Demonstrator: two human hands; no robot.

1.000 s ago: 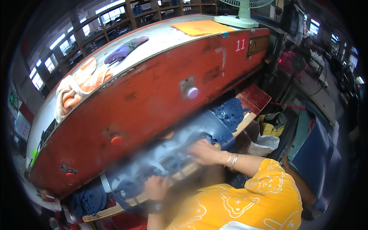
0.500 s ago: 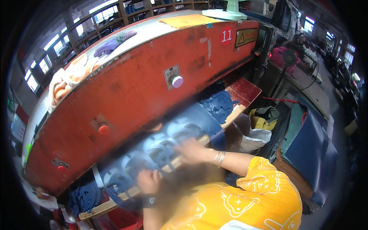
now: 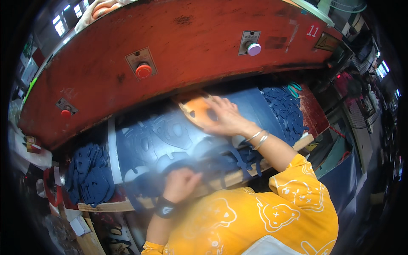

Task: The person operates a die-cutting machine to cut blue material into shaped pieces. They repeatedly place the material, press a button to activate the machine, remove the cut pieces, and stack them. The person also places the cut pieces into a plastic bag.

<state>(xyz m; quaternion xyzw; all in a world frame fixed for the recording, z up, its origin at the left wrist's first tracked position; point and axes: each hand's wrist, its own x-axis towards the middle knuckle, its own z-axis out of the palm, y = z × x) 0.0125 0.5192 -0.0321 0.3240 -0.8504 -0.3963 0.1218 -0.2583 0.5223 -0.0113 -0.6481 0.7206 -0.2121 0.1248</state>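
My right hand (image 3: 227, 117) grips an orange cutting die (image 3: 199, 109) with dark openings, fingers over its right side. The die rests on the blue bed under the press beam. Near the bed's front edge, my left hand (image 3: 182, 185) is curled and slightly blurred at a dark blue sheet (image 3: 170, 163) with cut-outs. Its fingertips are partly hidden, but they appear closed on the sheet's edge. Strips of this sheet hang over the wooden rail (image 3: 238, 177). Cut outlines mark the bed (image 3: 155, 131) left of the die.
Across the far side stands the red press beam (image 3: 187, 46), carrying a red button (image 3: 143, 71) and a pale purple button (image 3: 254, 49). A pile of blue cut pieces (image 3: 87, 174) lies left, another heap (image 3: 284, 112) right, with teal-handled scissors (image 3: 294, 88). A fan (image 3: 361, 106) stands far right.
My right hand has moved from the sheet to the orange die, which now lies farther out from under the beam. The cut-out sheet has shifted toward me. The view has turned downward and left.
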